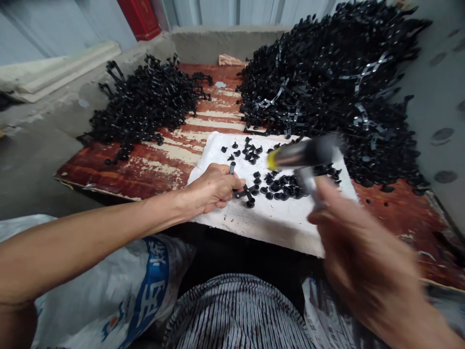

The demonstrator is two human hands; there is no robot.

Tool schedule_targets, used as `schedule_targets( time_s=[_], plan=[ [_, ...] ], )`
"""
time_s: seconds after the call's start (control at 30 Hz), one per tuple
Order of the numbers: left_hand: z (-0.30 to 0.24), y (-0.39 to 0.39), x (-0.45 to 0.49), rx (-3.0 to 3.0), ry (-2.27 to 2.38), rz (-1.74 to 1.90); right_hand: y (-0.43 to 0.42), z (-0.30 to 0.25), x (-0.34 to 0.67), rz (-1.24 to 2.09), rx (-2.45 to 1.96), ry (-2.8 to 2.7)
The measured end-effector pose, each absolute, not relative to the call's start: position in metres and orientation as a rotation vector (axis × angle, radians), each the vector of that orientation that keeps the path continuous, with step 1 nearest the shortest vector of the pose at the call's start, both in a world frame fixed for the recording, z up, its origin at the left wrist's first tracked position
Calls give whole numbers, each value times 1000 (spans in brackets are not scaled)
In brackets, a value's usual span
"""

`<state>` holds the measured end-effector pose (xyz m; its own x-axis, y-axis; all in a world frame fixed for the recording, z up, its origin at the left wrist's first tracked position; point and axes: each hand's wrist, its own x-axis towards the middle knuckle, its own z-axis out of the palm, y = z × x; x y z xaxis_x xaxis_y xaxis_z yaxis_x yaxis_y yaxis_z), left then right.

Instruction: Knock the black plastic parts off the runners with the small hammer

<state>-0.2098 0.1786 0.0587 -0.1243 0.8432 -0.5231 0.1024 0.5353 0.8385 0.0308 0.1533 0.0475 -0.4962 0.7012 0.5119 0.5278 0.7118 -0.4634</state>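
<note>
Head view shows a person seated at a worn red wooden board (152, 162) w/ a white cloth pad (276, 218) laid on its near edge. Left hand (212, 189) rests on the pad's left part, fingers curled and pinching a small black plastic part (244, 190), which lies on the pad just at the fingertips; one short black peg (232, 167) stands up right above the knuckles. Right hand (363, 261) is raised over the pad's right side, close to the camera and blurred; it is clenched around the handle of a hammer (301, 154), whose dark head w/ a yellow tip hangs above the loose pieces, not touching them as far as I can tell. Scattered black small caps (281, 186) lie on the pad between the two hands, most of them approx. under the hammer head. Large heap of black plastic strips (337, 82) fills the right back of the board and reaches the pad's far right edge. Smaller heap (145, 104) sits at the left back, well apart from the pad. White woven sack w/ blue print (145, 295) lies below the left forearm, and striped fabric (236, 315) is at the bottom centre.
</note>
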Motion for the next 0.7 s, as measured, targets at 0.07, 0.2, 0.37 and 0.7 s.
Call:
schedule_targets(
  time_s=[0.07, 0.2, 0.37, 0.7],
  plan=[
    [57, 179, -210, 813, 1588, 779, 156, 45, 30, 379, -860, -2350],
    [58, 181, -209, 794, 1600, 754, 158, 44, 29, 346, -916, -2252],
    [71, 184, -209, 879, 1608, 609, 158, 41, 30, 530, -923, -2264],
    [74, 188, -211, 1232, 1408, 490, 160, 31, 35, 1118, -1193, -1585]
  ],
)
